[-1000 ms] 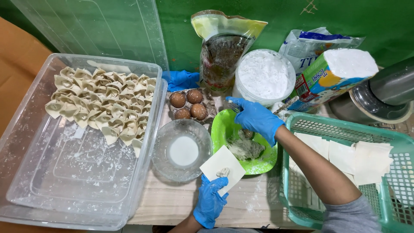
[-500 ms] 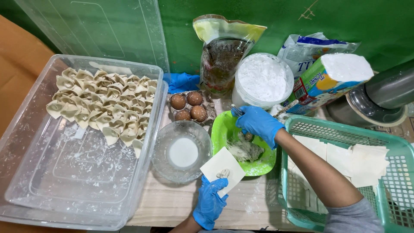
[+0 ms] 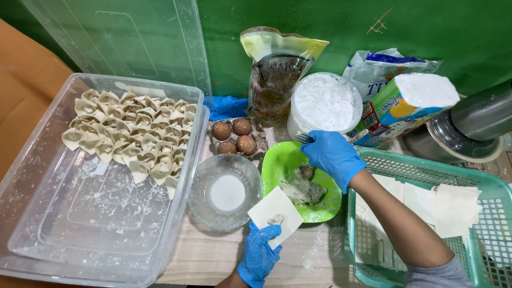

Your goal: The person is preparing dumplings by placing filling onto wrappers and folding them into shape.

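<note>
Big clear bin (image 3: 48,224) at the left edge of the surface (image 3: 314,261), holding rows of folded dumplings (image 3: 133,140) in its far half. Teal basket (image 3: 480,186) at the right edge, with a loose stack of flat wrappers (image 3: 442,205) inside. Along the back edge, a white tub of flour (image 3: 325,104), bags, and a small carton of brown eggs (image 3: 236,137). Near the front edge, a glass bowl (image 3: 201,194) of white liquid, just left of a green bowl (image 3: 277,165) of grey filling (image 3: 301,189).

Right hand (image 3: 333,156), blue-gloved, over the green bowl's far rim, grip closed on a fork (image 3: 305,138). Left hand (image 3: 260,253), also gloved, at the front edge, grip narrow under one square wrapper (image 3: 274,213), lying flat on the fingers with a small dab of filling at its middle.

Wrapper likely thin, light, limp, easily torn and tacky once wet; best supported flat from beneath and pinched only at dry corners. Filling soft and sticky.
</note>
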